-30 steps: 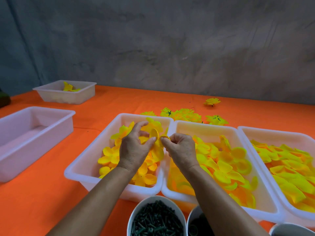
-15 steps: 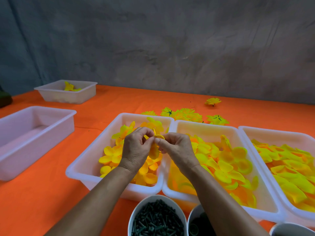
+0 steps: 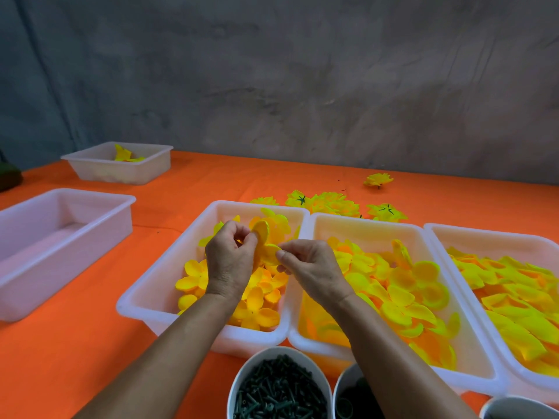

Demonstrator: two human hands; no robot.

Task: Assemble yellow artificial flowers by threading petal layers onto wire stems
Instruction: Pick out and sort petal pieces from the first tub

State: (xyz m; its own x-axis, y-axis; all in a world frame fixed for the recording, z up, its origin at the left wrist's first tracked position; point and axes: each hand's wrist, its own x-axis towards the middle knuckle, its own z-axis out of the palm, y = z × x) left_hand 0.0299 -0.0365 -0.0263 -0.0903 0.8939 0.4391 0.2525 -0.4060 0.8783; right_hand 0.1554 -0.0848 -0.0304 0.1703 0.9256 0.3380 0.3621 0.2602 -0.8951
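Hands pinching petal layer

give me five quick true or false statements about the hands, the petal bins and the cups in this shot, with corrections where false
1. Both hands pinch a yellow petal layer above the leftmost of three adjoining bins. True: left hand and right hand both hold it.
2. The cup of dark green stem pieces sits at the table's far edge. False: it is nearest the camera, at the bottom.
3. The large bin on the far left is heaped with petals. False: no petals show in it.
4. Finished flowers lie on the orange cloth behind the bins. True.
5. The small far bin holds a few yellow pieces. True.
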